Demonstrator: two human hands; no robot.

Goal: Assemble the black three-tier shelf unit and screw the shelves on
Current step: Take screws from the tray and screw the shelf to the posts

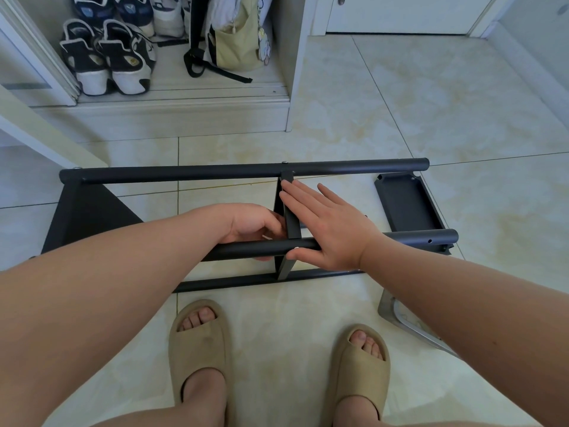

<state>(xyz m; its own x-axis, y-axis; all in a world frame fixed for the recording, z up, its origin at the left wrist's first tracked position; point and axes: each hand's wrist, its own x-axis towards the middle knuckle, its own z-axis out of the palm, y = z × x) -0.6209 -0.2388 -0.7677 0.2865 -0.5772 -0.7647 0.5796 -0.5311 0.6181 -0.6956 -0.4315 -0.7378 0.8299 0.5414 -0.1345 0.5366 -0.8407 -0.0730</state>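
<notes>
Shelf unit (240, 171) lies on its side on the tiled floor (400, 103), at 12 o'clock from my slippers (200, 343). My right hand (326, 223) is flat, fingers straight, resting on the middle shelf (292, 223) (seen edge-on) and across the near tube (246, 249). My left hand (249, 223), at its 9 o'clock, has its fingers curled behind that tube; I cannot tell whether it holds anything. A loose shelf (406, 204) lies at 3 o'clock. Sneakers (104, 57) at 11 o'clock.
</notes>
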